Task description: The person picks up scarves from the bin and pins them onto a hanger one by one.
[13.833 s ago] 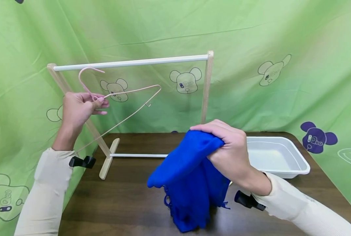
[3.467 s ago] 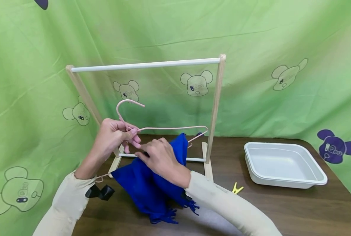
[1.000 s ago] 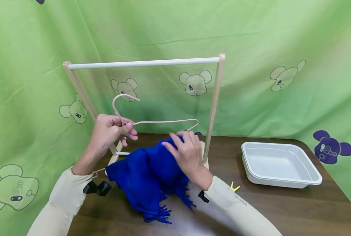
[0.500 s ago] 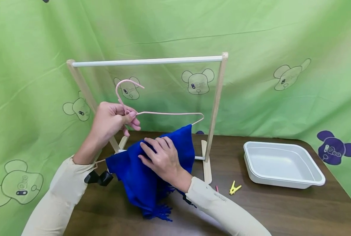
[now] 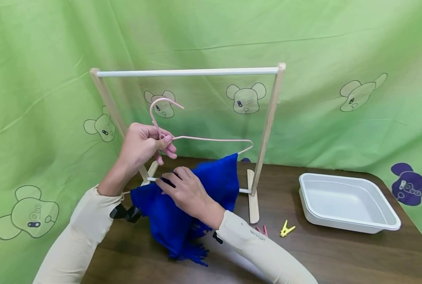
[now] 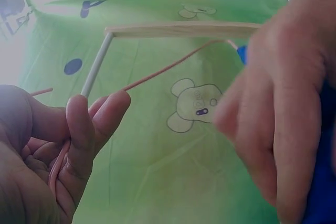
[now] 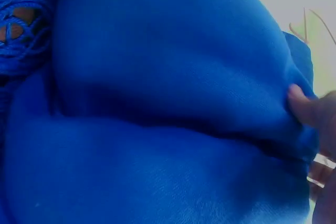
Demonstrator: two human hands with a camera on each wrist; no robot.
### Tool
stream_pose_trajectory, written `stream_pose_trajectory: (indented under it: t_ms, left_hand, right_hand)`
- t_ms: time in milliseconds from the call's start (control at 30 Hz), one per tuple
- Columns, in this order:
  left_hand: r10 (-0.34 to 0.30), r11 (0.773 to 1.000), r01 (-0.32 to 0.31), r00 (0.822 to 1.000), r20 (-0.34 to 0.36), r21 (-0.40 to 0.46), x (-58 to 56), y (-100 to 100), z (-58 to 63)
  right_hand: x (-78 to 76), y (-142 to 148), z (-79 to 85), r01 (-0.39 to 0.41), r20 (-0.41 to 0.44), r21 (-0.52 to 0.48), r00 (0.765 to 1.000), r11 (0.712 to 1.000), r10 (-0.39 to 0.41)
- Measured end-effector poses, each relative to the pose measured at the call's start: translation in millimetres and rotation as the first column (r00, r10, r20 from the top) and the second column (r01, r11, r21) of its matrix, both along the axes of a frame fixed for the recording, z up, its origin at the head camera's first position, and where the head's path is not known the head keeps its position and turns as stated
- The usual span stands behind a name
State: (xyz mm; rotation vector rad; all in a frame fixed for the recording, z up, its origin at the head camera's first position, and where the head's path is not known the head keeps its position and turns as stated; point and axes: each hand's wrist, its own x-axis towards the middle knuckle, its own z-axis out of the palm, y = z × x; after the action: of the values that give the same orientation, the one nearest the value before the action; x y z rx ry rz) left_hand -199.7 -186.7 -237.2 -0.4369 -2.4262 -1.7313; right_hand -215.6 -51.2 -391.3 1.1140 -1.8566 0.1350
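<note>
A pink wire hanger [image 5: 211,139] is pinched just below its hook by my left hand [image 5: 145,148], thumb against fingers. Over its lower bar hangs a blue fringed scarf [image 5: 216,177], folded, with the fringe hanging low. My right hand [image 5: 189,193] holds the scarf's upper edge left of its middle. In the right wrist view, the thumb [image 7: 302,103] presses the front of the cloth and the other fingers are behind the edge. The left wrist view shows the hanger's wire [image 6: 173,65] running out from the left hand [image 6: 47,150]. Both hanger ends stick out past the cloth.
Behind the hands stands a wooden rack with a white top bar [image 5: 189,72]. A white plastic tub [image 5: 349,227] sits at the right of the brown table [image 5: 324,256]. Between rack and tub lie a yellow clothespin [image 5: 286,228] and a red clothespin [image 5: 262,230], partly hidden by the sleeve.
The scarf, earlier held apart from the hanger, now hangs over its bar. Within the last second my right hand has moved left along the scarf's top edge, and the hanger has risen slightly.
</note>
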Motion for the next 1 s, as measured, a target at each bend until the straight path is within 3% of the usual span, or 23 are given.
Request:
stream_pose_trajectory:
  t_ms: [100, 267, 467, 600, 700, 800, 900, 1000]
  left_hand:
    - [-0.021, 1.0, 0.022, 1.0, 0.019, -0.004, -1.5, 1, -5.0]
    - [-0.037, 0.999, 0.037, 0.998, 0.05, 0.001, -2.0, 3, -10.8]
    - [-0.058, 0.998, 0.056, 0.996, 0.068, 0.022, -0.1, 6, -12.3]
    - [-0.071, 0.997, 0.068, 0.993, 0.091, 0.042, 1.7, 9, -14.2]
    - [-0.078, 0.996, 0.072, 0.991, 0.109, 0.056, 3.3, 12, -15.5]
    - [-0.087, 0.995, 0.08, 0.989, 0.117, 0.063, 5.3, 15, -16.0]
    - [-0.1, 0.994, 0.094, 0.988, 0.121, 0.053, 8.0, 18, -16.3]
    - [-0.117, 0.993, 0.113, 0.986, 0.118, 0.035, 10.7, 21, -16.4]
  right_hand:
    - [0.4, -1, 0.3, -0.041, -0.022, -0.051, 0.999, 0.998, 0.04]
    - [1.8, 0, 2.3, -0.108, 0.011, -0.125, 0.994, 0.986, 0.111]
    - [-0.6, -3, 4.0, -0.092, -0.001, -0.237, 0.996, 0.967, 0.095]
    - [-2.6, -6, 8.2, -0.087, 0.017, -0.344, 0.995, 0.935, 0.099]
    - [-2.1, -8, 13.9, -0.042, 0.079, -0.437, 0.993, 0.898, 0.085]
    - [0.6, -8, 20.9, 0.061, 0.194, -0.504, 0.98, 0.861, 0.045]
    - [3.9, -11, 27.6, 0.171, 0.348, -0.524, 0.937, 0.834, 0.027]
    - [6.2, -15, 32.3, 0.237, 0.431, -0.5, 0.903, 0.833, 0.002]
